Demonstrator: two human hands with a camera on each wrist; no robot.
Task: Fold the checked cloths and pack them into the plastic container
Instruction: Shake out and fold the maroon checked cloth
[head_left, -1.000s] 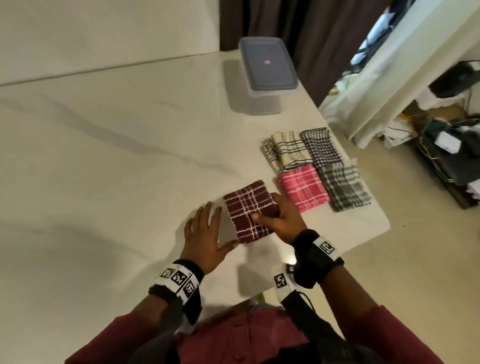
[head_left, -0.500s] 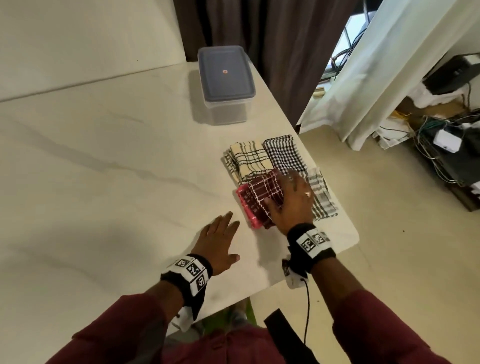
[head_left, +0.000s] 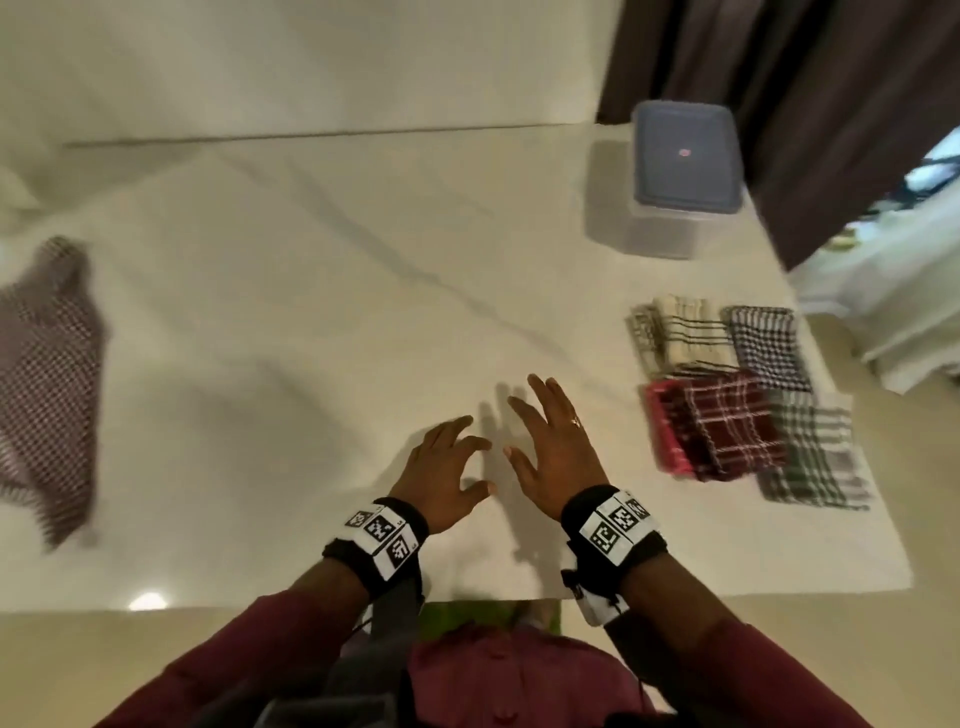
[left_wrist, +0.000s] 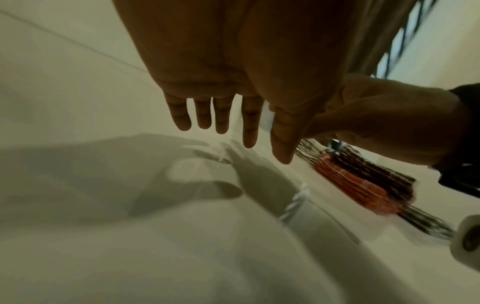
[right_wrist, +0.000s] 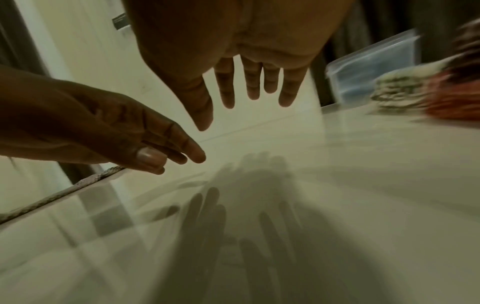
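Both my hands hover empty over the white table, side by side near its front edge. My left hand (head_left: 452, 467) has relaxed, slightly bent fingers; my right hand (head_left: 550, 447) has straight fingers. Right of them lies a group of folded checked cloths: a dark red one (head_left: 732, 423) on top of a pink one (head_left: 662, 441), a cream one (head_left: 685, 332), a black-and-white one (head_left: 766, 345) and a grey-green one (head_left: 815, 457). An unfolded maroon checked cloth (head_left: 47, 384) lies at the far left. The plastic container (head_left: 675, 176) with its blue lid on stands at the back right.
The white marble table (head_left: 311, 312) ends close behind the folded cloths on the right, with floor beyond. Dark curtains (head_left: 805, 78) hang behind the container. A wall runs along the table's far side.
My right hand has let go of the dark red cloth on the pink one and drawn back left beside my left hand. The view has swung left, showing the unfolded maroon cloth.
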